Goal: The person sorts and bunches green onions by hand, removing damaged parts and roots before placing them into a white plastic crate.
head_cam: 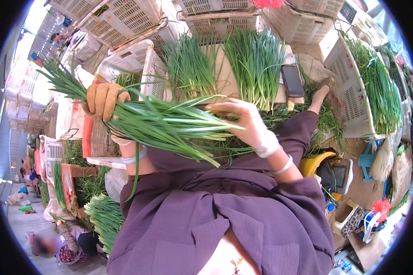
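My left hand (105, 101), in a tan, soiled glove, is closed around a bunch of long green garlic chives (165, 123). The leaf tips point up to the left, and the pale stem ends to the right. My right hand (244, 123), with a whitish glove, is at those stem ends. Its fingers are spread and touch the stems, slightly blurred. Beyond the hands, two piles of chives, a left pile (192, 68) and a right pile (256, 68), lie on a pale board (227, 75). One loose leaf hangs below my left wrist.
A dark flat rectangular object (292, 80) lies right of the piles, a wooden handle (290, 104) below it. Plastic crates (223, 25) stand behind; a chive-filled crate (351, 86) is at right. Trimmed leaves (327, 127) litter the floor. Another person (72, 244) is at lower left.
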A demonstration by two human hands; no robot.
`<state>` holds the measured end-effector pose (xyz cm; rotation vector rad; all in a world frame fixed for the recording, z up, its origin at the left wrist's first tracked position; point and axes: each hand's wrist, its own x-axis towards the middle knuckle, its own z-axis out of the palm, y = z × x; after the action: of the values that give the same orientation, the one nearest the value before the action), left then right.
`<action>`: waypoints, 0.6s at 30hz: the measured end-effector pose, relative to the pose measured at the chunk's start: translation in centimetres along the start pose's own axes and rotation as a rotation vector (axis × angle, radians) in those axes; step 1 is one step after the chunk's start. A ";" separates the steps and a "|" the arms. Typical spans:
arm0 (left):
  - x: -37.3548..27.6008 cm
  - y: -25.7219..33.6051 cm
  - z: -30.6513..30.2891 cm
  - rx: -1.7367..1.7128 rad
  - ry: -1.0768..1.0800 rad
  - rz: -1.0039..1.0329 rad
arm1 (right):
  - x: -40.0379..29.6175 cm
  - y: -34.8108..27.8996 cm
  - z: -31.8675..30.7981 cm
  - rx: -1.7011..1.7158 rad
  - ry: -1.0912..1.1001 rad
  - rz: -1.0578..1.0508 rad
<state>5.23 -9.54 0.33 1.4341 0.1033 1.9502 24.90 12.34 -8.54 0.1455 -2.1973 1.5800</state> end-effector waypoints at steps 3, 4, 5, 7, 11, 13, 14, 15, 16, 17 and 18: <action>-0.2 0.2 0.6 0.006 0.096 0.096 | 1.6 -0.3 2.1 0.428 0.059 0.053; -0.4 0.5 0.8 -0.032 0.077 0.074 | 1.6 -0.8 1.7 0.303 0.068 0.006; -0.3 0.6 0.7 -0.002 0.027 0.066 | 1.5 -1.7 1.1 0.179 0.078 -0.041; -0.3 1.0 0.6 0.059 -0.064 0.046 | 0.9 -2.2 1.1 0.279 0.131 0.033; 0.3 2.2 -1.6 -0.046 -0.446 -0.021 | -1.5 -2.2 -0.1 0.727 0.124 0.346; 1.2 1.8 -1.9 -0.076 -0.543 -0.042 | -2.9 -1.9 -1.9 0.690 0.061 0.388; 1.4 1.8 -1.3 -0.053 -0.543 -0.031 | -3.4 -1.2 -2.9 0.688 0.002 0.413; 1.7 2.1 -0.4 -0.025 -0.541 -0.022 | -3.9 -0.3 -3.9 0.688 -0.060 0.438; 2.4 2.6 -0.6 -0.040 -0.631 -0.095 | -4.6 1.5 -4.9 0.480 -0.127 0.419; 2.8 2.5 -0.1 -0.050 -0.599 -0.089 | -5.6 4.1 -5.5 0.155 -0.116 0.403; 3.0 2.3 0.7 -0.052 -0.566 -0.083 | -6.2 5.5 -6.5 -0.470 -0.234 0.413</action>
<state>4.29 -9.77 4.06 1.8550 -0.1430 1.4075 30.53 19.23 -14.21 -0.2968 -2.8600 1.2269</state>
